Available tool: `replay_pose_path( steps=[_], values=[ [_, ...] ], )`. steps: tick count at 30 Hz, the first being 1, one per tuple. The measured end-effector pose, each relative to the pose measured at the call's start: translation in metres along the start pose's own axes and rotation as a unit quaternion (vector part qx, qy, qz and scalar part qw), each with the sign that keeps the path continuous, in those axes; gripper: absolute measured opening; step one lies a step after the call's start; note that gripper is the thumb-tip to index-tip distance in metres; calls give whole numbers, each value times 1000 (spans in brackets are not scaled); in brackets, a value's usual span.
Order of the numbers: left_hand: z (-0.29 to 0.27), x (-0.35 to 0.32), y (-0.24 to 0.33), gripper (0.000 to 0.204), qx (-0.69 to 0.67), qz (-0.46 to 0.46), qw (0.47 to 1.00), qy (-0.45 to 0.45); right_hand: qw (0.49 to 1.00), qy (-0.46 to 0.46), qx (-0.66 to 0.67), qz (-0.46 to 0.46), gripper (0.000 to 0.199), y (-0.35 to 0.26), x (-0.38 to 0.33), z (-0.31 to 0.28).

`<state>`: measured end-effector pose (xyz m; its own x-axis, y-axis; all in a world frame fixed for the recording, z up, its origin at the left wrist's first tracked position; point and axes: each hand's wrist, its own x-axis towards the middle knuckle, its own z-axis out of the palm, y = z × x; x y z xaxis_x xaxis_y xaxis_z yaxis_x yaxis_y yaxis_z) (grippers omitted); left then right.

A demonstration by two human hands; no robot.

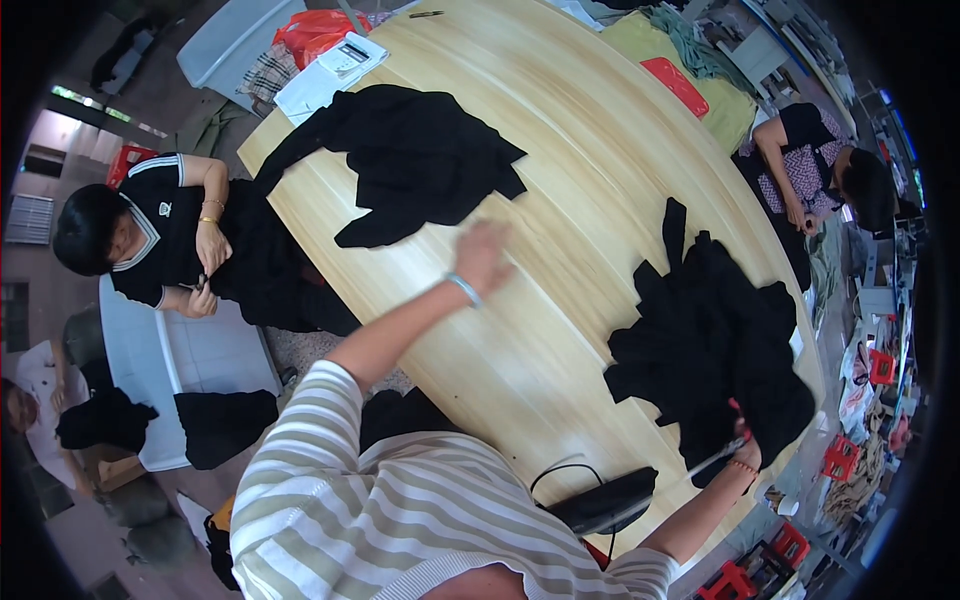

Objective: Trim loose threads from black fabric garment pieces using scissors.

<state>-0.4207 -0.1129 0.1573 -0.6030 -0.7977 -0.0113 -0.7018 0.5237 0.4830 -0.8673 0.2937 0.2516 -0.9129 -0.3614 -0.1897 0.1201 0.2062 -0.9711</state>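
Note:
My left hand (483, 262), smeared by motion, is over the wooden table just below a black garment (415, 155) spread at the far left. Its fingers are too blurred to read, and nothing shows in it. On the right, my right hand (746, 452) is closed around red-handled scissors (712, 462), whose metal blades point to the lower left. That hand rests at the near edge of a heap of black garments (705, 340). Part of the scissors' handle is hidden by my fingers.
The pale wooden table (570, 200) has a curved far edge. A black pouch (605, 500) with a cord lies near me; papers (330, 75) and a pen (426, 14) lie at the far end. Co-workers sit left (150, 230) and right (800, 175). A white bin (215, 350) stands left.

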Motion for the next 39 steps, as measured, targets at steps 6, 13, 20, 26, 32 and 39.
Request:
replay_pose_path(
  steps=[6, 13, 20, 26, 32, 39],
  values=[
    [-23, 24, -132, 51, 125, -182, 974, 51, 963, -125, -154, 181, 23, -1, -73, 127],
    [57, -12, -38, 16, -139, -77, 987, -12, 879, -260, -397, -51, 41, -5, -118, 224],
    [49, -97, 52, 29, -362, 116, 924, -34, 825, -292, -473, -99, 48, 17, -150, 276],
    [-24, -108, -53, 48, -64, -90, 980, 164, 783, -392, -475, -88, 46, 44, -194, 288],
    [16, -121, -83, 39, -53, -120, 989, 62, 778, -431, -421, -180, 50, 92, -162, 288],
    [49, -72, -67, 21, -519, -327, 754, 234, 791, -320, -464, -238, 55, 34, -120, 331]
  ],
)
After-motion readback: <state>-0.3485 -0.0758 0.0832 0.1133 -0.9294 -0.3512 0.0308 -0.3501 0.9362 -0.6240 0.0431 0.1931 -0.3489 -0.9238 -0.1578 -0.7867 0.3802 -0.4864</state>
